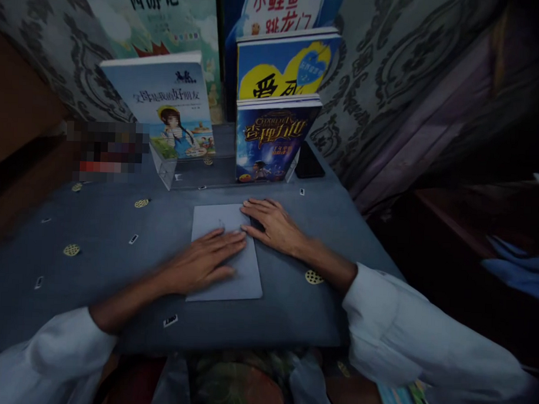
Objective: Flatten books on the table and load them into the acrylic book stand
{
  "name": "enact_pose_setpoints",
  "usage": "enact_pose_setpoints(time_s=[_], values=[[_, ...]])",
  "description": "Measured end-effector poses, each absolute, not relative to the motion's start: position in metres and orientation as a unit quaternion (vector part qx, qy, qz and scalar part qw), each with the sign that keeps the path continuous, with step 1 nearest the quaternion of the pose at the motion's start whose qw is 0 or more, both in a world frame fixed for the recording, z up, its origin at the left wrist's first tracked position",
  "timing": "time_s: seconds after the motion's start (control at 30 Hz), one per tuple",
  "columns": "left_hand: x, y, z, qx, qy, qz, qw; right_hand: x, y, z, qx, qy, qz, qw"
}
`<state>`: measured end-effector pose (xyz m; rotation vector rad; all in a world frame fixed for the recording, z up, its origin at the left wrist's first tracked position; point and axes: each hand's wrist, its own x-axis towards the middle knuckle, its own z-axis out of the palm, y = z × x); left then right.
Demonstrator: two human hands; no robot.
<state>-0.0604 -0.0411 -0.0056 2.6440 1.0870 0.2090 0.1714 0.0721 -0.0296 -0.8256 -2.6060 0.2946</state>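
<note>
A pale, plain rectangular sheet or thin booklet (235, 284) lies flat on the dark cloth-covered table (116, 285), with a small faint mark near its upper middle. Across its centre rests my left hand (203, 261), slightly blurred, palm down with its fingers stretched out. My right hand (275, 226) lies flat at the upper right edge of the sheet, fingers extended and thumb apart, its tips over the border. Neither hand is gripping anything. Part of the sheet is hidden under my left hand, and I cannot tell whether it has pages.
Beyond the sheet, a clear acrylic stand (217, 176) holds a book with a girl on its cover (175, 113), a dark blue book (274, 140) and a yellow-and-blue book (287, 67). Taller books stand behind. A black phone-like object (310, 162) lies right of the stand.
</note>
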Motion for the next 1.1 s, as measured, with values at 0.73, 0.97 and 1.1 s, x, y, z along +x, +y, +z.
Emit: enact_pose_setpoints(time_s=[0.73,0.97,1.1], values=[[-0.102,-0.088,-0.006,0.901,0.43,0.003,0.066,0.17,0.07,-0.028,-0.301,-0.932,0.093,0.178],[-0.094,-0.106,-0.008,0.903,0.421,0.018,0.081,0.165,0.058,-0.023,-0.291,-0.938,0.056,0.179],[-0.094,-0.106,-0.009,0.905,0.419,0.029,0.075,0.16,0.037,-0.022,-0.206,-0.959,0.083,0.177]])
